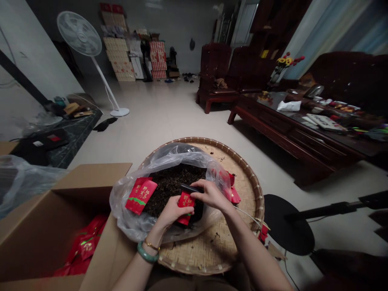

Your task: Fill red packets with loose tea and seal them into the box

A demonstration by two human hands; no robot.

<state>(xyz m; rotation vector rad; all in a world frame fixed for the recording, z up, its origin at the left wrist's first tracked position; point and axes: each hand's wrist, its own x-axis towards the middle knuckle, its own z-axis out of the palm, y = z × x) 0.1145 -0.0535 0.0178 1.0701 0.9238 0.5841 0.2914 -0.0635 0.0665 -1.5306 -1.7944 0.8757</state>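
1. The round woven tray [242,242] is the landmark; an open clear plastic bag [121,204] filled with dark, dry, leaf-like bits [165,182] lies on it, spilling past its left rim.
2. Above the tray, the left hand [173,211] is clamped on a red packet [184,202] with gold characters, its thumb across the front.
3. Also above the tray, the right hand [209,195] has its fingers closed on a slim black bar [190,188], which lies along the packet's top edge. The two hands are near each other.
4. Toward the tray's left side, two overlapping red packets [141,196] with a green band rest on the bag and the dark bits.
5. At the tray's right side, more red packets [234,195] lie, partly covered by the plastic.
6. Scattered dark crumbs [216,235] dot the tray's bare weave.
7. Left of the tray stands an open cardboard box [101,246], with a pile of red packets [86,244] inside.
8. Right of the tray, a black round base [287,226] sits on the floor [169,121].
9. Well beyond the tray are a white standing fan [79,34] to the left and a cluttered wooden table [281,125] to the right.
10. A green bangle [148,252] and a gold bracelet [151,245] circle the left wrist, over the tray's near-left side.
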